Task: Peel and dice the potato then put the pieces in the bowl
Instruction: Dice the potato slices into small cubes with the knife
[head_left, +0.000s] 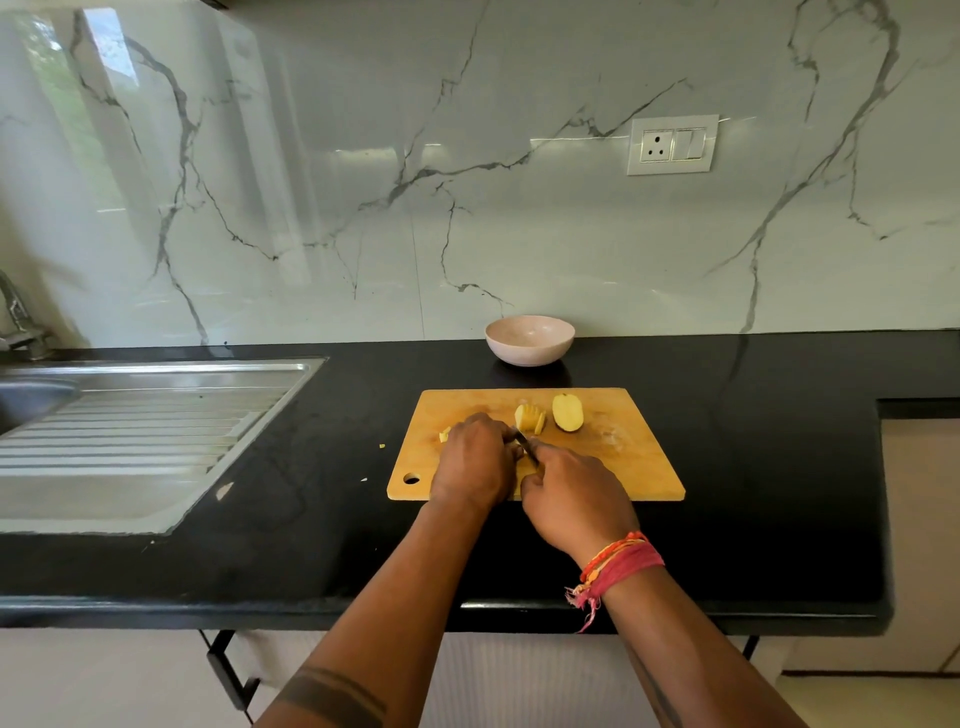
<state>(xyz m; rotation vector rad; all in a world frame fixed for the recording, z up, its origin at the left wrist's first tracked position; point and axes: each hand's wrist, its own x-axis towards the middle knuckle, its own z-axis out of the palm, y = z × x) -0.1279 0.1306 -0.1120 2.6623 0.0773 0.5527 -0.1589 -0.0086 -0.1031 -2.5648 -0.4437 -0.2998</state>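
Right hand (576, 499) grips the knife (525, 445), left hand (475, 457) curls over a potato piece on the cutting board (634, 457), bowl (530, 340) sits behind, and honestly those fingertips look so near the blade that one slip could nick them.

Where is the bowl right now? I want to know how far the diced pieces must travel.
In the head view the bowl stands on the black counter against the marble wall, just beyond the far edge of the cutting board.
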